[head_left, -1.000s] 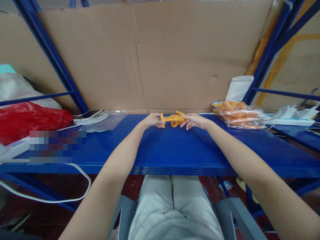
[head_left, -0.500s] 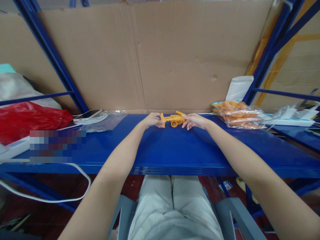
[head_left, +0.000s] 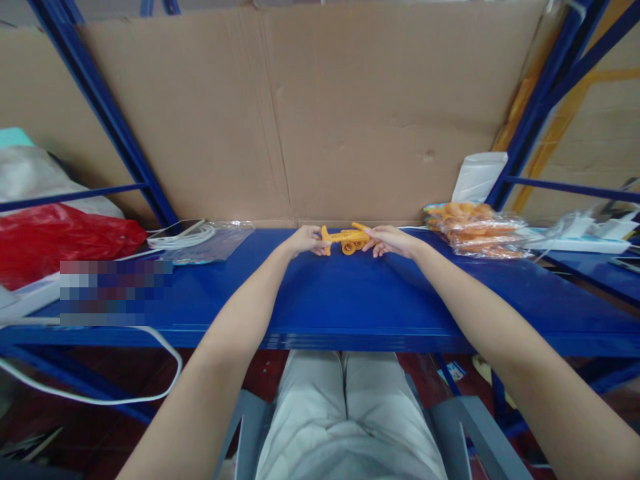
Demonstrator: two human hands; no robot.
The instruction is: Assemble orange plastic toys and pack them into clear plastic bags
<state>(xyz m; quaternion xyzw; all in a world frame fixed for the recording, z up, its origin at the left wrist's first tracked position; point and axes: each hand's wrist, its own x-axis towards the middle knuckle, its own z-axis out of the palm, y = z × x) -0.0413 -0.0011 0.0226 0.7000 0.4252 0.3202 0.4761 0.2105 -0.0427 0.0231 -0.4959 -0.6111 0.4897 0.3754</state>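
Almost nothing has moved since the earlier frame; only the lower fingers of the right hand (head_left: 391,241) have shifted slightly by the toy. Between the two hands is a yellow toy truck (head_left: 345,238), with a broad upright piece at its left end, round wheels underneath and a thin bar sticking up at its right end. Whether the wheels touch the tabletop (head_left: 360,300) cannot be told. It looks like smooth, hard plastic, so it is probably light and stiff, and a little slippery. The thin bar is likely its weakest part; the thicker body above the wheels would seem the safest place to grip. The left hand (head_left: 307,241) pinches the broad end between thumb and fingers. The right hand has its thumb and forefinger closed on the other end, its remaining fingers loosely curled below.

Well to the right of the right hand, orange things in plastic packets (head_left: 477,230) lie stacked, with a white power strip (head_left: 590,241) beyond. Out past the left hand are a see-through plastic bag (head_left: 220,248), a coiled white cable (head_left: 197,235) and, farther off, a red bag (head_left: 65,237). Behind both hands stands a cardboard sheet (head_left: 350,120).
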